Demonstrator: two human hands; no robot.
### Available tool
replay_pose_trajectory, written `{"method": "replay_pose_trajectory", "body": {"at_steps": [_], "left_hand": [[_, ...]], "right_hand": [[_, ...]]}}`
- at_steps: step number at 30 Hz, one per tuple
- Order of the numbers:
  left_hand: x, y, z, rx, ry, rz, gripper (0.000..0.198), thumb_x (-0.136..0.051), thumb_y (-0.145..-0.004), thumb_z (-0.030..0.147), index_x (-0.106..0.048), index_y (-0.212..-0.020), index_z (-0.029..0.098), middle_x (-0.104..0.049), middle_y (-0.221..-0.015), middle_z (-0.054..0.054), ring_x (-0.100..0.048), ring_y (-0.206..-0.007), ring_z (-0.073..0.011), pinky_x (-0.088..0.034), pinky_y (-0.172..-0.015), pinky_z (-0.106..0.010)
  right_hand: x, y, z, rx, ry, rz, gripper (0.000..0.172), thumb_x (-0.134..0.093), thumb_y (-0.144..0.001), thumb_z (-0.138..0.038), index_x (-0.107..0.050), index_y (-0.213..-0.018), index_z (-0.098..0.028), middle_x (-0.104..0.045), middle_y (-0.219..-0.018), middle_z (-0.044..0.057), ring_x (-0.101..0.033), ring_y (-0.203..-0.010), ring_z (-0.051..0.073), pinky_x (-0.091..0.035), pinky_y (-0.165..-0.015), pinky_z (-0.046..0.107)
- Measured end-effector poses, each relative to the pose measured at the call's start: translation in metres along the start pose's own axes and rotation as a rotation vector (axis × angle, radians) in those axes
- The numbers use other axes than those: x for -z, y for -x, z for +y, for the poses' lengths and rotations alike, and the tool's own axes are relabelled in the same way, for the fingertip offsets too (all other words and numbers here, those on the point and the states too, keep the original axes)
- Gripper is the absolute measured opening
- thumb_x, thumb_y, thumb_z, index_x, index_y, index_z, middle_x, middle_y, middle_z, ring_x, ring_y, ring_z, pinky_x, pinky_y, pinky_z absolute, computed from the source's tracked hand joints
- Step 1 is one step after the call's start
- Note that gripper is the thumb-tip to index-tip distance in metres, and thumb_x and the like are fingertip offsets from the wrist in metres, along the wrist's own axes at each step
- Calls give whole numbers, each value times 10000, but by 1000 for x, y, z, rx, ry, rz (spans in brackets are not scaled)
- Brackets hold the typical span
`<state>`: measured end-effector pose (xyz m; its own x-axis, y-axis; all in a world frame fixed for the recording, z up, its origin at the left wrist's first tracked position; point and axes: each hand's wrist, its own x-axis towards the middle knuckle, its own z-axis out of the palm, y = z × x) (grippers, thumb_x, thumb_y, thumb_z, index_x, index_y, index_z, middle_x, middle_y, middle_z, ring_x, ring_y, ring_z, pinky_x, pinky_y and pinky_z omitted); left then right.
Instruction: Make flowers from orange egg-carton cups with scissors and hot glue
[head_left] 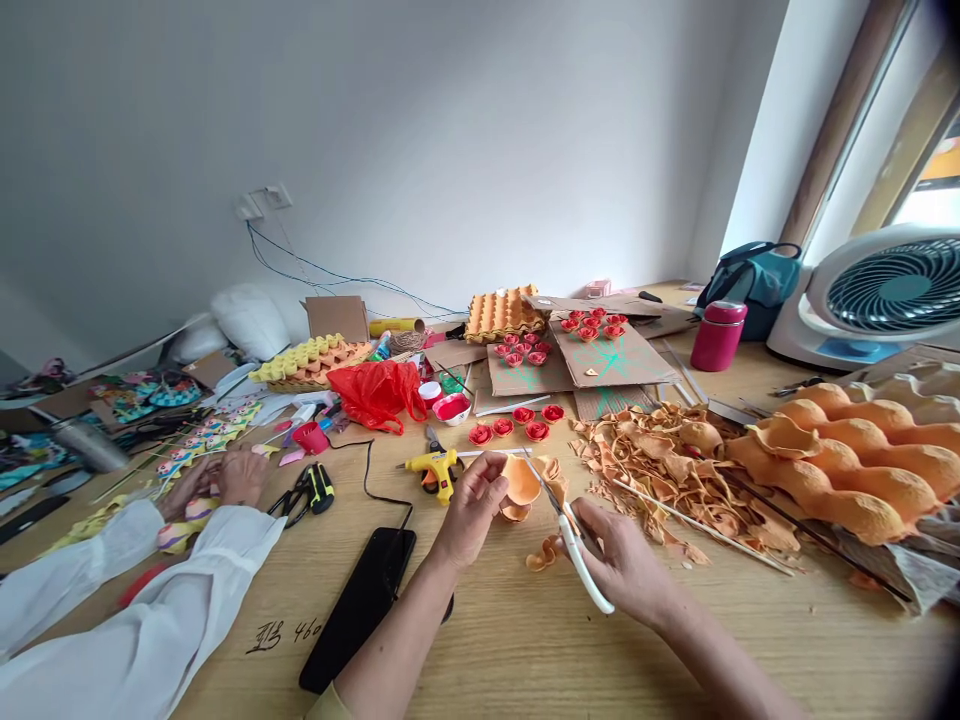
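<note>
Between the fingers of my left hand (474, 508) is an orange egg-carton cup (523, 482), held up above the table. My right hand (628, 560) grips white-handled scissors (577, 560), whose blades point up and left at the cup's right edge. Below my hands lie curled orange offcuts (541, 556) and another orange cup piece. A yellow glue gun (433, 470) rests just left of my left hand. Beyond it sit several red paper roses (502, 428).
Orange scraps (660, 460) heap to the right beside an orange egg tray (847, 450). A black phone-like slab (360, 600) lies near my left forearm. At left, a co-worker's white sleeves (202, 570) reach over the table. Cardboard sheets (622, 365) with roses, a pink bottle (718, 337) and a fan (892, 290) stand behind.
</note>
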<state>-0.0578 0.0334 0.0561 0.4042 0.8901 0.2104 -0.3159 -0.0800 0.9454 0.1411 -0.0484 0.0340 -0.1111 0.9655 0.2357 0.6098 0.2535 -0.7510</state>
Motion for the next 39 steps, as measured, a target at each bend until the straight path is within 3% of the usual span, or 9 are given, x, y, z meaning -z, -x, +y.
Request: {"method": "replay_pose_trajectory", "body": {"at_steps": [4,11,20,26,31,39], "left_hand": [[2,0,-3,-8,-50,-80,366,-761,-818,490,-669,-1016,196,-634,-926,-23,-577,-807,-132,-535,-717,-233],[1,0,-4,46,-23,-125,403,-767,-792,522,-660,-987,186,-595,-888,-20,-574,-774,-147,-583,-717,-304],[1,-1,-7,54,28,-48,404,-779,-781,516,-690,-994,184,-642,-880,-25,-614,-755,-154,-558,-711,-293],[-1,-3,-7,46,82,4,426,-746,-815,533,-682,-1039,176,-678,-951,-53,-635,-812,-171,-535,-699,-276],[1,-2,-5,-11,-14,-76,525,-841,-743,463,-629,-1137,190,-662,-1101,-71,-632,-908,-177,-518,-742,-254],[0,-1,-10,11,-57,-164,483,-871,-723,404,-620,-1081,198,-668,-1038,-53,-638,-917,-181,-535,-791,-277]], "right_hand": [[1,-1,-1,-1,23,-12,278,-543,-904,-401,-397,-727,-243,-564,-664,-7,-507,-644,170,-346,-586,289],[1,0,1,4,21,-39,302,-463,-946,-492,-455,-790,-234,-594,-714,19,-526,-694,192,-392,-647,319],[-1,0,2,-4,11,-21,330,-495,-929,-444,-373,-698,-243,-518,-613,-29,-429,-567,139,-308,-557,282],[-4,2,4,-19,26,-22,371,-437,-963,-491,-398,-694,-240,-478,-582,-37,-404,-533,129,-279,-536,278],[-4,1,5,-39,0,6,332,-480,-947,-445,-421,-693,-239,-494,-577,-37,-421,-531,133,-285,-538,279],[-1,-1,3,-43,-32,-46,233,-471,-950,-427,-488,-827,-229,-646,-718,16,-563,-645,184,-372,-594,293]]}}
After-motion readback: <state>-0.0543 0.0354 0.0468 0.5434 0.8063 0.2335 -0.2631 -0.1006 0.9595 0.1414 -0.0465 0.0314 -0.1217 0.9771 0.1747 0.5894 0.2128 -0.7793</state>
